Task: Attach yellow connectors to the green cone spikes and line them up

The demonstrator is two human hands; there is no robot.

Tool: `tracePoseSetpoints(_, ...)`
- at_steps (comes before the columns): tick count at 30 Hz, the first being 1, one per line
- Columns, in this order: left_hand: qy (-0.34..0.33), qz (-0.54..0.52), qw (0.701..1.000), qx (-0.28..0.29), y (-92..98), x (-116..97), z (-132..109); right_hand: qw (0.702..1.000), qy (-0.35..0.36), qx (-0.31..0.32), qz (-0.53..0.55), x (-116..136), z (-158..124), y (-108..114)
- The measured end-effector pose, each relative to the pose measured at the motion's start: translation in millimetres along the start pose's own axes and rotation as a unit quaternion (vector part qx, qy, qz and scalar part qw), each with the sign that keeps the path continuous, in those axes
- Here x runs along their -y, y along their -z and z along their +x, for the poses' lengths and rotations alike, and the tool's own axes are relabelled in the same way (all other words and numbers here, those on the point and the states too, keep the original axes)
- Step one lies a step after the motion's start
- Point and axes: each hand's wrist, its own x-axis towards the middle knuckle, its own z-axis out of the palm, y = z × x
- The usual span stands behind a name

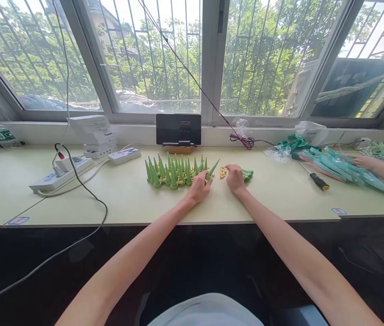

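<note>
My left hand [199, 187] is closed around the lower part of a green cone [214, 168], which tilts with its tip up to the right. Just left of it, several green cones [173, 177] stand upright in a close group on the table, with small yellow pieces among them. My right hand [235, 178] has its fingers bent together at a small pile of yellow pieces [223, 173]; whatever is between the fingertips is too small to make out. Beside that hand, on its right, more green cones [248, 175] lie on their sides, partly hidden by it.
Behind the cones a dark tablet [178, 129] leans on a stand. A power strip [61, 174] with cables and white boxes [93, 136] is at left. To the right lie a screwdriver [319, 181] and teal plastic bags [337, 166], with another person's hand [364, 162] on them.
</note>
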Motion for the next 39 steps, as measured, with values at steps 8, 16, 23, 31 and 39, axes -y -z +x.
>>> tracePoseSetpoints(8,0.012,-0.002,1.000,0.013,0.0,-1,0,0.991,0.064,0.101,-0.065,10,-9,-3)
tracePoseSetpoints(16,0.011,-0.003,1.000,0.013,-0.4,-1,0,0.988,0.033,0.146,-0.044,15,-15,1)
tracePoseSetpoints(23,0.021,0.014,0.999,0.026,-0.1,-3,0,0.989,0.053,0.127,-0.055,20,-28,2)
tracePoseSetpoints(31,0.041,0.023,0.998,0.045,2.3,-7,0,0.990,0.091,0.100,0.047,35,-35,14)
tracePoseSetpoints(39,0.033,0.003,0.997,0.063,0.6,-3,2,0.982,0.138,0.041,0.120,45,-37,23)
